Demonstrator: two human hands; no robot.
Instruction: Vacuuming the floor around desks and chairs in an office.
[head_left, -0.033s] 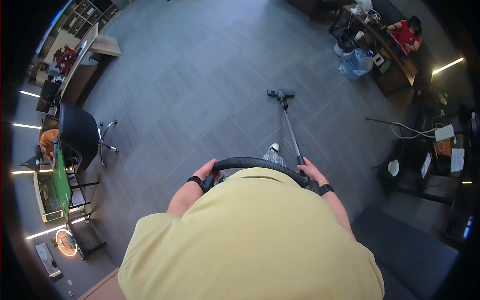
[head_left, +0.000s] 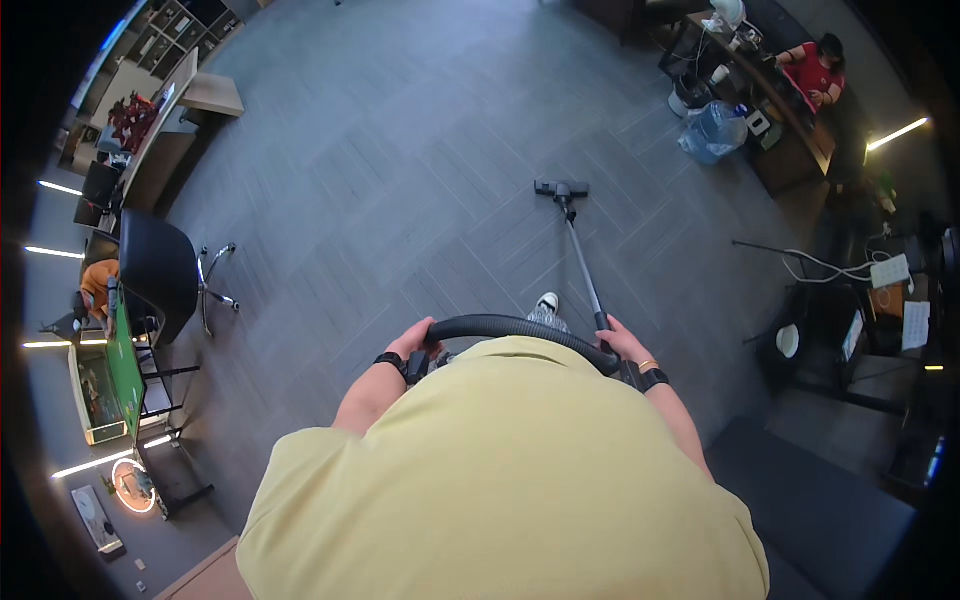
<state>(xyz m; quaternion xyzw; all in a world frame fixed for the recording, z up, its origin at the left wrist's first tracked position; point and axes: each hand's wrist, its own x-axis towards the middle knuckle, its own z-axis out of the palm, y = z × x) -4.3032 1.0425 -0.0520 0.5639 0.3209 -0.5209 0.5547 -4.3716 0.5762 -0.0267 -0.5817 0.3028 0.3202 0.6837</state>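
A vacuum cleaner's grey wand [head_left: 583, 262] slopes away from me to its dark floor head [head_left: 561, 188], which lies flat on the floor. Around the upper end of that wand, at its black handle, my right hand [head_left: 626, 343] is closed. A black ribbed hose [head_left: 515, 326] arches across in front of my yellow shirt. At its left end my left hand [head_left: 412, 340] is closed round the hose, near a dark part partly covered by the shirt. My shoe [head_left: 547, 301] shows beyond the hose, left of the wand.
Grey patterned floor [head_left: 400, 180] stretches ahead. A black swivel chair [head_left: 157, 270] stands left, beside a green-topped table [head_left: 124, 360]. At the far right, a large clear water bottle [head_left: 713, 132] and a bin [head_left: 688, 92] sit by a desk with a person in red [head_left: 813, 72]. White cables [head_left: 830, 262] hang right.
My shoe shows very slightly nearer to me. The hands, hose, wand and floor head keep their places.
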